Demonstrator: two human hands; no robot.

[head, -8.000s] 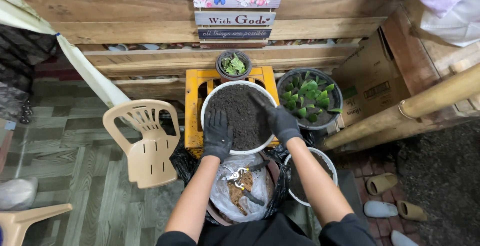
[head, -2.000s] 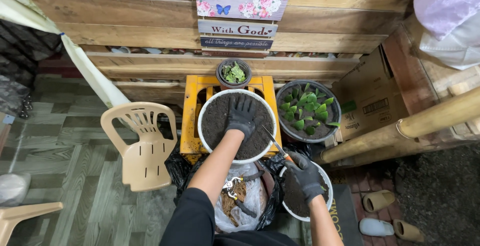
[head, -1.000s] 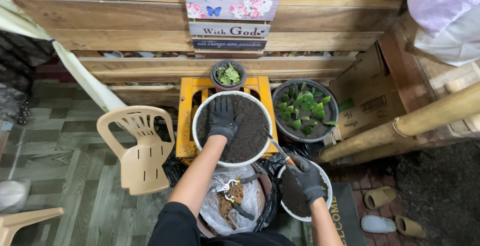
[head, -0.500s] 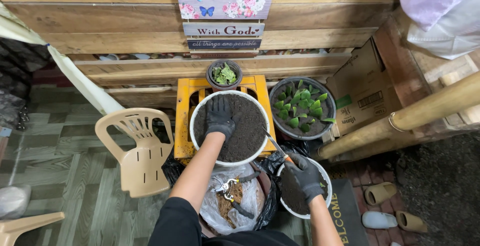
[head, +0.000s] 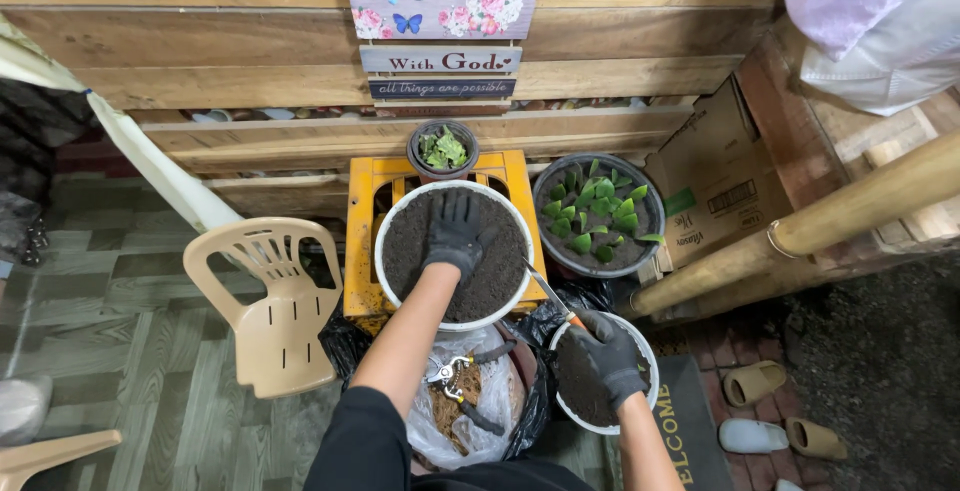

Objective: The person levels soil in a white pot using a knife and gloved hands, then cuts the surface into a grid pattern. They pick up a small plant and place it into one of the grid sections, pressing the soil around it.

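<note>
Over the yellow crate (head: 368,251), our left hand (head: 456,236) now lies flat, fingers spread, pressing the soil in the big white pot (head: 400,226) instead of gripping its rim as before. Our right hand (head: 608,353) has dropped to the smaller pot (head: 645,351), closed around a trowel (head: 548,293), so packing and scooping have begun.

A beige plastic chair (head: 268,301) stands on the tiled floor beside a yellow crate (head: 368,241), while a cardboard box (head: 715,176) leans near bamboo poles (head: 800,241) and sandals (head: 752,383).
</note>
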